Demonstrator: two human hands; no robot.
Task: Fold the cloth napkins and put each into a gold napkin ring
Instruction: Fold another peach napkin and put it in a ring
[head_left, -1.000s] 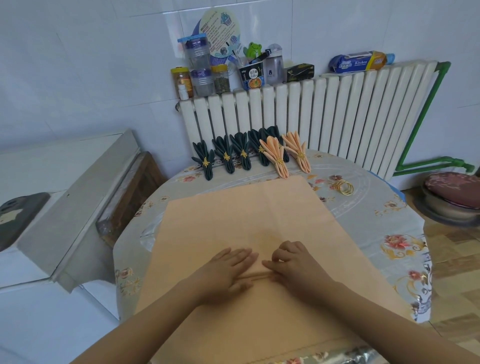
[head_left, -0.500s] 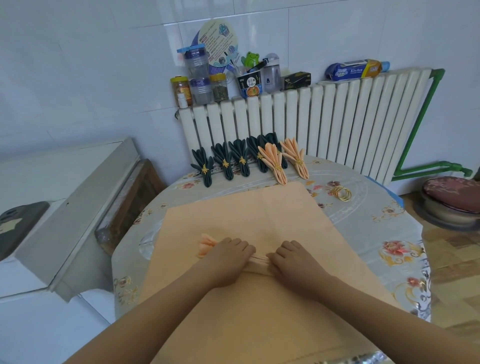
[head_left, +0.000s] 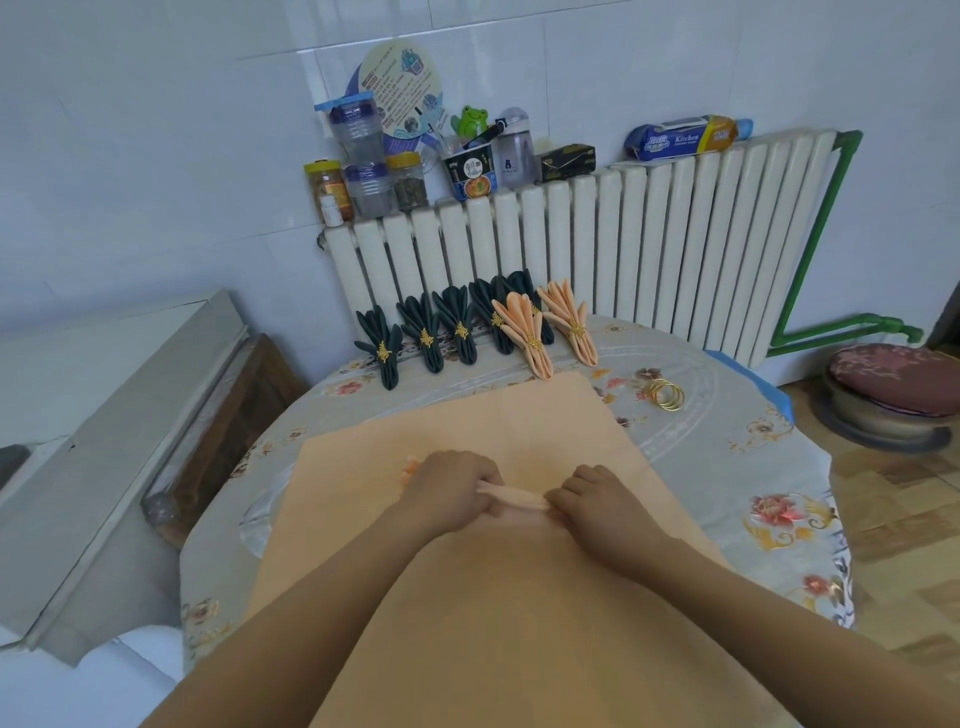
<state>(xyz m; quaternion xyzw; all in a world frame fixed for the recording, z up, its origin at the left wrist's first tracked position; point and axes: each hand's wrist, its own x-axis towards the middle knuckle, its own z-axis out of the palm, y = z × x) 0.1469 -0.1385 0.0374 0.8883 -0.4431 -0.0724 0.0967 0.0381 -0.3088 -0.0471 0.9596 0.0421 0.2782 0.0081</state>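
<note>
On the near half of the bench (head_left: 727, 467), both hands pinch a pleated ridge of the peach napkin (head_left: 514, 499): left hand (head_left: 452, 488) grips its left part, right hand (head_left: 597, 499) its right. Spare gold rings (head_left: 665, 395) lie far right; finished napkins (head_left: 467, 332) line the far edge.

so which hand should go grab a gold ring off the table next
The right hand, probably. The loose gold rings lie on the table's right side, beyond that hand. The left hand grips the pleated peach napkin on the far side from them and could keep the folds together.
</note>
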